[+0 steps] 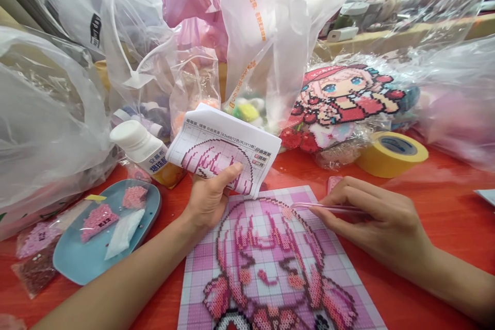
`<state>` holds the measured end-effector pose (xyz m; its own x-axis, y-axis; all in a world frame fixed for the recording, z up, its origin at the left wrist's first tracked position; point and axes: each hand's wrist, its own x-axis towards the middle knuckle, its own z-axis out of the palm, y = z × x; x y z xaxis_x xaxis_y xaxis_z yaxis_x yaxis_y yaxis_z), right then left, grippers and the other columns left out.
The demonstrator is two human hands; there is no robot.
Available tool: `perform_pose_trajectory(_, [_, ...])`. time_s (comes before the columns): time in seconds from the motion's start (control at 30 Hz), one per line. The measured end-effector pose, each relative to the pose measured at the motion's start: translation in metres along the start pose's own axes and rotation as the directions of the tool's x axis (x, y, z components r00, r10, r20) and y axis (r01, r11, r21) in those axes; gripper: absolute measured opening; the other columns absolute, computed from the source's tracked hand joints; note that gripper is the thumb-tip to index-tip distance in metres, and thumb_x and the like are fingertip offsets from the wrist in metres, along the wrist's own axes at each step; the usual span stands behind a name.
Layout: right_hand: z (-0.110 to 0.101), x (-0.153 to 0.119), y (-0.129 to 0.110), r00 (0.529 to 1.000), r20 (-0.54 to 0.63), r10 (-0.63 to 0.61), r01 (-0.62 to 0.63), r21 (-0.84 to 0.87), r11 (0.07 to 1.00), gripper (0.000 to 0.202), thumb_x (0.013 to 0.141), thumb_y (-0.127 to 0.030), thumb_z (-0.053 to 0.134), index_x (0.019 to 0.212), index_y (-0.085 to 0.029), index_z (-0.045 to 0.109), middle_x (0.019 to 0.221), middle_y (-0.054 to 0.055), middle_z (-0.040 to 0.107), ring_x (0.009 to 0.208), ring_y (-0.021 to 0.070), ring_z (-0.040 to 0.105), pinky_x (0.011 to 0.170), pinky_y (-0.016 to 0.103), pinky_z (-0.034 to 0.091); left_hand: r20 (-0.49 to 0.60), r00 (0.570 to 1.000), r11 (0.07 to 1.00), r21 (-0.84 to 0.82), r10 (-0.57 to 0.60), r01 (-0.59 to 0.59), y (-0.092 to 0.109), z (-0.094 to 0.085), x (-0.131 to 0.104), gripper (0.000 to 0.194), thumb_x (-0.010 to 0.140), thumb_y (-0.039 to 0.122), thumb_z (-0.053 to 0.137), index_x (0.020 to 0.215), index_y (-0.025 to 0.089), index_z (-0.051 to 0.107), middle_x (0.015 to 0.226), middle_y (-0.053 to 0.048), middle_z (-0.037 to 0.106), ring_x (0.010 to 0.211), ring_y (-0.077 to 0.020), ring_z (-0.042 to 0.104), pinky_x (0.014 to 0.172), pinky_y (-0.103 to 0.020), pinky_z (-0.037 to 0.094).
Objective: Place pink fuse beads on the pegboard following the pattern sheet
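My left hand (211, 193) grips a folded paper pattern (232, 139), thumb on top, above the far left edge of the pegboard. The sheet shows a charted head in pink with printed writing. My right hand (371, 216) pinches pink tweezers (340, 208), whose tips meet the board near the top of the bead outline. On the checkered pink and white pegboard (195, 278), small fuse beads (266, 237) form a face with pink hair, shut eyes and orange cheeks. Many squares inside the outline show bare board. Whether the tweezers hold a bead is too small to tell.
A blue tray (69, 252) with small bead bags (99, 221) lies left, beside a white bottle (145, 152). Plastic bags (270, 36) crowd the back. A finished bead figure (348, 93) and yellow tape roll (392, 153) stand right on the red table (444, 216).
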<state>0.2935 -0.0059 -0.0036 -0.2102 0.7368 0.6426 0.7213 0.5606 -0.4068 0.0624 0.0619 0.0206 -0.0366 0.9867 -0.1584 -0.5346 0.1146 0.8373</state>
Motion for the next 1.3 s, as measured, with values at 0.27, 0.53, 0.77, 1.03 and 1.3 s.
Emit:
perform_pose_trajectory(0.27, [-0.0013, 0.0015, -0.0004, 1.0, 0.01, -0.004, 0.004, 0.003, 1.0, 0.023, 0.086, -0.029, 0.066, 0.067, -0.02, 0.059, 0.059, 0.0, 0.055, 0.048, 0.0093, 0.049, 0.039, 0.021, 0.039, 0.018, 1.0, 1.0, 0.0, 0.014, -0.014, 0.0007, 0.0027, -0.0003, 0.047, 0.061, 0.003, 0.081, 0.102, 0.021, 0.068, 0.081, 0.001, 0.078, 0.102, -0.0237, 0.07, 0.099, -0.041, 0.051])
perform_pose_trajectory(0.53, [-0.0006, 0.0012, 0.0001, 1.0, 0.014, -0.008, 0.008, -0.01, 1.0, 0.023, 0.086, -0.03, 0.066, 0.066, -0.02, 0.061, 0.059, 0.0, 0.055, 0.049, 0.0094, 0.049, 0.042, 0.021, 0.04, 0.012, 1.0, 1.0, 0.007, 0.013, -0.013, -0.0003, 0.0016, 0.0, 0.051, 0.06, 0.005, 0.082, 0.106, 0.022, 0.067, 0.087, -0.001, 0.078, 0.106, -0.0252, 0.069, 0.101, -0.041, 0.049])
perform_pose_trajectory(0.77, [0.0003, 0.0019, -0.0002, 1.0, 0.015, -0.019, 0.019, -0.011, 1.0, 0.022, 0.086, -0.03, 0.067, 0.067, -0.02, 0.062, 0.06, 0.0, 0.056, 0.05, 0.0098, 0.05, 0.043, 0.021, 0.041, 0.016, 1.0, 1.0, 0.006, 0.005, -0.005, -0.0004, 0.0012, 0.0005, 0.052, 0.06, 0.005, 0.083, 0.107, 0.021, 0.066, 0.086, 0.0, 0.078, 0.109, -0.0246, 0.068, 0.099, -0.039, 0.051])
perform_pose_trajectory(1.03, [0.0009, 0.0033, -0.0013, 0.999, 0.02, -0.025, 0.025, -0.011, 1.0, 0.022, 0.086, -0.031, 0.067, 0.067, -0.02, 0.062, 0.059, -0.001, 0.056, 0.048, 0.0087, 0.049, 0.041, 0.02, 0.039, 0.019, 1.0, 1.0, 0.021, -0.004, 0.004, 0.0004, 0.0011, -0.0003, 0.052, 0.059, 0.007, 0.084, 0.105, 0.021, 0.066, 0.091, -0.001, 0.078, 0.111, -0.0257, 0.068, 0.101, -0.041, 0.049])
perform_pose_trajectory(1.3, [0.0027, 0.0031, -0.0022, 0.999, 0.028, -0.045, 0.044, 0.019, 0.999, 0.019, 0.087, -0.028, 0.066, 0.07, -0.019, 0.062, 0.062, -0.001, 0.057, 0.051, 0.0085, 0.051, 0.043, 0.021, 0.039, 0.007, 1.0, 1.0, 0.006, -0.009, 0.009, -0.0003, 0.0009, -0.0002, 0.052, 0.057, 0.006, 0.084, 0.104, 0.019, 0.067, 0.09, -0.002, 0.078, 0.105, -0.0245, 0.069, 0.097, -0.038, 0.052])
